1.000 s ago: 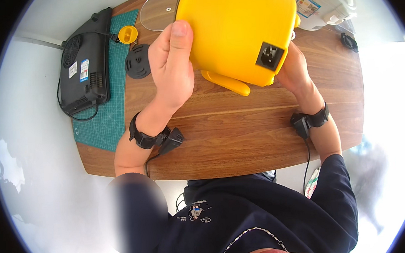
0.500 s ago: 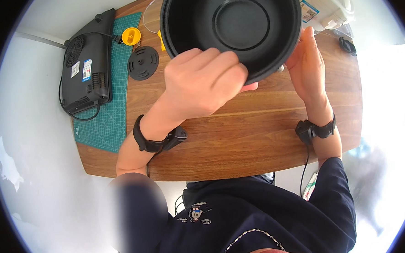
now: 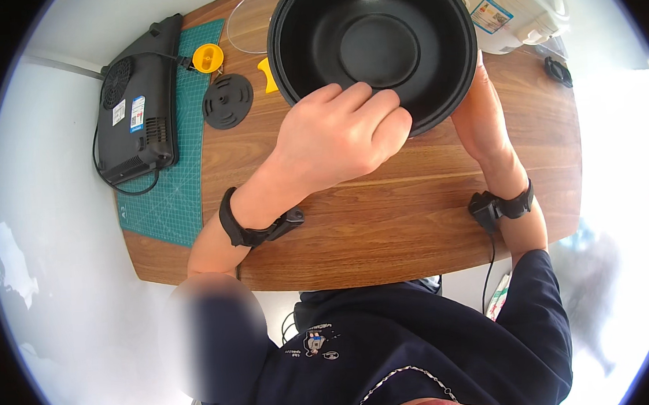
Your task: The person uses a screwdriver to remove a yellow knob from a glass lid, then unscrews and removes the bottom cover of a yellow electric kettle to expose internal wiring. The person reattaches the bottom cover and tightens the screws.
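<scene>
A round black cooking pot point(image 3: 379, 49), its hollow inside facing me, is held over the far part of the table. A circular ring marks its bottom. My left hand point(image 3: 346, 132) has its fingers curled over the near rim, knuckles up. My right hand point(image 3: 481, 117) supports the pot's outer right side; most of its fingers are hidden behind the wall. Each wrist wears a black strap with a small device.
On a green cutting mat point(image 3: 160, 211) at left lies a black appliance point(image 3: 140, 109) with a vent and cord. Nearby are a yellow round part point(image 3: 208, 58), a slotted black disc point(image 3: 227, 101), a yellow piece point(image 3: 267, 75) and a clear round lid point(image 3: 245, 23). A white appliance point(image 3: 505, 10) stands far right.
The pot has tilted and shifted slightly, showing more of the clear lid and the yellow piece. My left hand moved slightly right along with it; my right hand's fingers went further behind the pot.
</scene>
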`<state>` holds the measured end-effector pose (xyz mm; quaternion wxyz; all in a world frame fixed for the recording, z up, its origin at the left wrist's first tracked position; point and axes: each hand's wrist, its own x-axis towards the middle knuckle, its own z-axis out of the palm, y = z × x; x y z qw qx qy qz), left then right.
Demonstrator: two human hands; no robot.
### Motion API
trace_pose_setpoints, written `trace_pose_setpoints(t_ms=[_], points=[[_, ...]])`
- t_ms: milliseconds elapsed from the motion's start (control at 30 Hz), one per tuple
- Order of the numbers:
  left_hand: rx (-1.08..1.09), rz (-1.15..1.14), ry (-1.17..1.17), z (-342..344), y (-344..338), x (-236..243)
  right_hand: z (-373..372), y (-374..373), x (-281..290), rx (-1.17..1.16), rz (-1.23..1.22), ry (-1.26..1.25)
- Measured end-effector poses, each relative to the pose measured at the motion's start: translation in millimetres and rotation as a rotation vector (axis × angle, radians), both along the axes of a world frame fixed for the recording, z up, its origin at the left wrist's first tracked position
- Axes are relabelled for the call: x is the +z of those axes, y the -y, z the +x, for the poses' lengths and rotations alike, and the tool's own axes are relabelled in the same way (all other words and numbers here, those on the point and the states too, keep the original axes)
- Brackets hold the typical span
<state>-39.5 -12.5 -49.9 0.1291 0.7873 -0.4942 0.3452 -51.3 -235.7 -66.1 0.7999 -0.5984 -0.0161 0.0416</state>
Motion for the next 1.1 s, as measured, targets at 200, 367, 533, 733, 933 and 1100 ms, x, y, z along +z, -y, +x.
trace_pose_setpoints(t_ms=[200,367,533,733,933,1100], points=[[-0.007,-0.148,-0.109,3.9,-7.3,14.2,5.1,8.0,0.0,0.043,0.016,0.08],[-0.036,-0.573,-0.447,7.5,-17.6,33.0,13.6,26.5,5.6,0.09,-0.041,0.192],[-0.125,-1.08,-0.785,29.7,-48.7,26.0,21.2,39.6,8.2,0.038,-0.203,0.184],[-0.335,-1.513,-1.125,60.5,-61.3,15.7,23.8,41.3,5.6,0.07,-0.343,0.196],[-0.367,-1.697,-1.335,79.0,-72.4,8.6,22.5,27.8,0.3,0.141,-0.43,0.112],[-0.424,-1.772,-1.342,80.1,-77.3,26.0,23.8,8.1,-1.3,0.256,-0.581,0.107]])
